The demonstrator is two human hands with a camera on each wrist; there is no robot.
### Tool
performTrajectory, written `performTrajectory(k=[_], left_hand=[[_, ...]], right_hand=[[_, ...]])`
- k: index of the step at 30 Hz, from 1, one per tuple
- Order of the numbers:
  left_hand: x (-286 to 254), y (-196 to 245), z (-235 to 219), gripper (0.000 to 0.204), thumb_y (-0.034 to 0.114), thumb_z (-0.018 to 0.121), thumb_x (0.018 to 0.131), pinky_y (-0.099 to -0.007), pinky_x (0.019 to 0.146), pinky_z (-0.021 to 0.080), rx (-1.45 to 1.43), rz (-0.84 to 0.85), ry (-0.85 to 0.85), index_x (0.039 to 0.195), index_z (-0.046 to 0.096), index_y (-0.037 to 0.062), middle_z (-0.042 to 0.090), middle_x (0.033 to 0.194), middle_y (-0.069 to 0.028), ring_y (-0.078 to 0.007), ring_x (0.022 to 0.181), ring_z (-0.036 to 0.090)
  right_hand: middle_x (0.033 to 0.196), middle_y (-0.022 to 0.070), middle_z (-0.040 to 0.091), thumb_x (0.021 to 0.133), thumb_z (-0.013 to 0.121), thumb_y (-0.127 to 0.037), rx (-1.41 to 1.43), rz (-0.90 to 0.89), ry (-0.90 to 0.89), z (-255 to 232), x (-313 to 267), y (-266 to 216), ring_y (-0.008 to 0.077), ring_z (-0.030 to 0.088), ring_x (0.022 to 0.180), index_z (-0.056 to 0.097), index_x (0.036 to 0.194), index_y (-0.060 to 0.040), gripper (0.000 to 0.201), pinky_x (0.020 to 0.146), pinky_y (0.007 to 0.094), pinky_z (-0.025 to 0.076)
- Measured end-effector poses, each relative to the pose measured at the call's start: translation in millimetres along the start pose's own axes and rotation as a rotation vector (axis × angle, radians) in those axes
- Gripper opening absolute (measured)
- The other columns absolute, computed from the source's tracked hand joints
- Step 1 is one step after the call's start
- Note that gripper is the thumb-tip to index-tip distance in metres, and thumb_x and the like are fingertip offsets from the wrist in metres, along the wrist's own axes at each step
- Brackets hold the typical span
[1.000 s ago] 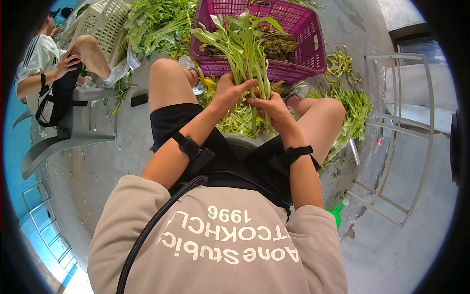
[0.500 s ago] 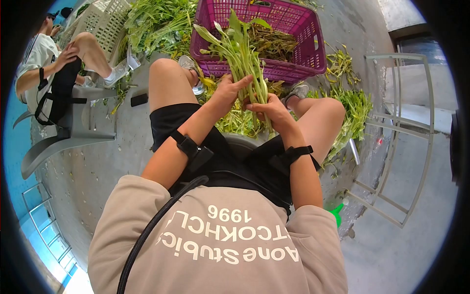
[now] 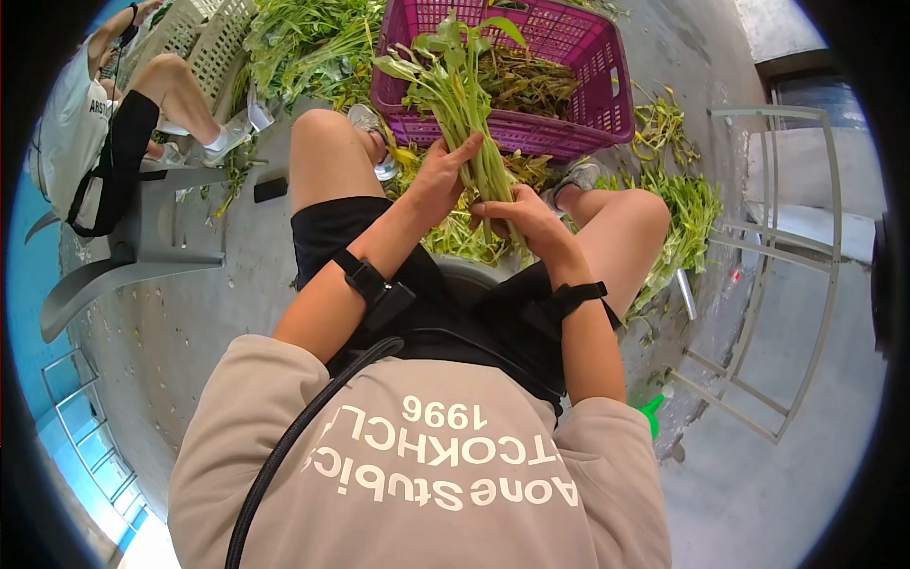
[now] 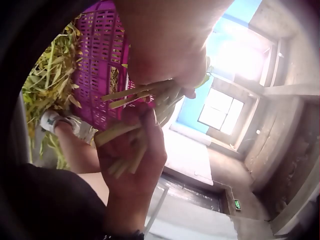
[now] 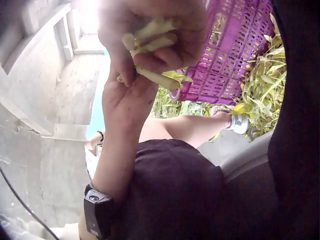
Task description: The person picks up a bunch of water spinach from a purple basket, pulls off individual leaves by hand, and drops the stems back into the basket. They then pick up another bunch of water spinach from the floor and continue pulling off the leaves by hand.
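Note:
A bunch of leafy green vegetable stalks [image 3: 464, 104] is held up in front of the knees, leaves away from the body. My left hand [image 3: 441, 180] grips it around the middle, the thumb lying along the stalks. Lower down, my right hand [image 3: 529, 218] holds the stem ends, its thumb pressed across them. Pale cut ends [image 5: 155, 32] stick out by the fingers in the right wrist view. In the left wrist view, the right hand [image 4: 132, 155] is curled round several stems below the left hand [image 4: 165, 55].
Just beyond the hands stands a purple plastic crate [image 3: 607, 90] with wilted stalks [image 3: 531, 81] inside. Loose greens [image 3: 678, 213] lie on the floor at the right, more greens [image 3: 308, 47] at the back left. Another person [image 3: 81, 133] sits at the left beside a pale crate [image 3: 213, 57].
The bunch has shifted slightly left and its stems have drawn closer together. My left hand has turned a little, its thumb now pointing more upward. The other person has raised an arm.

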State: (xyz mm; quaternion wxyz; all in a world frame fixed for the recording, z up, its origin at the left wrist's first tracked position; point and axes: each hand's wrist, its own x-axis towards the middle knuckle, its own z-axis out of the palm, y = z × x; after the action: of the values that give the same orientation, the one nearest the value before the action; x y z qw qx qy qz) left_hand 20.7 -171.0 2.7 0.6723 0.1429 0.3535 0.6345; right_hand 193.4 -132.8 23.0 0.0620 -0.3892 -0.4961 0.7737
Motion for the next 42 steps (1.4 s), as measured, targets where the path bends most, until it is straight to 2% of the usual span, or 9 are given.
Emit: performTrajectory(k=[14, 18, 20, 22, 25, 26, 31, 33, 42], left_hand=[[4, 16, -6, 0.026, 0.025, 0.063, 0.098, -0.0403, 0.082, 0.057, -0.026, 0.169, 0.082, 0.115, 0.056, 0.0062, 0.065, 0.101, -0.0065, -0.0233, 0.096, 0.068], [4, 17, -3, 0.025, 0.025, 0.063, 0.098, -0.0399, 0.081, 0.058, -0.001, 0.184, 0.119, 0.113, 0.056, 0.0060, 0.064, 0.097, -0.0054, -0.0231, 0.094, 0.068], [4, 17, -3, 0.024, 0.022, 0.066, 0.096, -0.0359, 0.071, 0.059, -0.027, 0.214, 0.227, 0.109, 0.056, 0.0050, 0.065, 0.096, -0.0060, -0.0207, 0.088, 0.070], [7, 13, -10, 0.024, 0.022, 0.066, 0.096, -0.0355, 0.069, 0.059, -0.011, 0.239, 0.264, 0.109, 0.056, 0.0046, 0.065, 0.094, -0.0062, -0.0213, 0.086, 0.070], [8, 10, -10, 0.024, 0.020, 0.067, 0.095, -0.0346, 0.066, 0.059, 0.053, 0.287, 0.367, 0.108, 0.055, 0.0032, 0.064, 0.090, -0.0064, -0.0214, 0.081, 0.070], [8, 8, -11, 0.024, 0.019, 0.067, 0.095, -0.0343, 0.065, 0.058, 0.100, 0.309, 0.435, 0.108, 0.055, 0.0022, 0.063, 0.088, -0.0063, -0.0209, 0.077, 0.070], [15, -4, -24, 0.030, 0.011, 0.067, 0.094, -0.0345, 0.061, 0.058, 0.167, 0.394, 0.521, 0.115, 0.047, 0.0074, 0.059, 0.091, -0.0051, -0.0208, 0.072, 0.067], [15, -6, -25, 0.030, 0.011, 0.067, 0.094, -0.0342, 0.061, 0.058, 0.152, 0.375, 0.527, 0.116, 0.046, 0.0078, 0.059, 0.091, -0.0050, -0.0208, 0.072, 0.067], [12, -6, -21, 0.030, 0.011, 0.067, 0.094, -0.0341, 0.063, 0.058, 0.151, 0.378, 0.568, 0.115, 0.046, 0.0069, 0.058, 0.093, -0.0054, -0.0216, 0.072, 0.068]], right_hand=[[0.081, 0.0045, 0.069, 0.080, 0.077, -0.012, 0.075, 0.113, -0.050, 0, -2, 1, 0.0059, 0.044, 0.055, 0.064, 0.094, -0.0035, 0.020, 0.050, 0.0234, 0.030], [0.086, 0.0053, 0.069, 0.080, 0.079, -0.014, -0.027, 0.105, 0.009, -6, 1, 3, 0.0077, 0.052, 0.062, 0.063, 0.103, -0.0023, 0.031, 0.055, 0.0231, 0.039], [0.089, 0.0061, 0.069, 0.080, 0.079, -0.014, -0.148, 0.112, 0.066, -7, 2, 7, 0.0091, 0.057, 0.067, 0.064, 0.108, -0.0009, 0.035, 0.057, 0.0233, 0.044], [0.095, 0.0055, 0.069, 0.082, 0.079, -0.016, -0.155, -0.206, 0.261, -3, 1, 15, 0.0120, 0.063, 0.079, 0.066, 0.112, 0.0005, 0.036, 0.066, 0.0249, 0.050], [0.100, 0.0045, 0.069, 0.084, 0.077, -0.016, -0.345, -0.432, 0.477, 0, 1, 13, 0.0132, 0.064, 0.085, 0.069, 0.110, -0.0001, 0.032, 0.071, 0.0255, 0.051], [0.092, 0.0077, 0.068, 0.080, 0.080, -0.017, -0.452, -0.548, 0.567, 4, 0, 9, 0.0166, 0.064, 0.080, 0.070, 0.104, -0.0014, 0.031, 0.066, 0.0310, 0.051], [0.089, 0.0095, 0.066, 0.079, 0.078, -0.019, -0.703, -0.550, 0.445, 32, -5, 2, 0.0248, 0.065, 0.075, 0.071, 0.102, -0.0034, 0.029, 0.067, 0.0349, 0.052], [0.085, 0.0097, 0.065, 0.077, 0.081, -0.019, -0.866, -0.607, 0.513, 37, 1, 7, 0.0214, 0.062, 0.066, 0.070, 0.098, -0.0014, 0.029, 0.062, 0.0331, 0.050], [0.083, 0.0078, 0.064, 0.082, 0.072, -0.019, -1.011, -0.605, 0.596, 41, 8, 11, 0.0317, 0.066, 0.073, 0.071, 0.087, -0.0069, 0.013, 0.065, 0.0411, 0.053]])
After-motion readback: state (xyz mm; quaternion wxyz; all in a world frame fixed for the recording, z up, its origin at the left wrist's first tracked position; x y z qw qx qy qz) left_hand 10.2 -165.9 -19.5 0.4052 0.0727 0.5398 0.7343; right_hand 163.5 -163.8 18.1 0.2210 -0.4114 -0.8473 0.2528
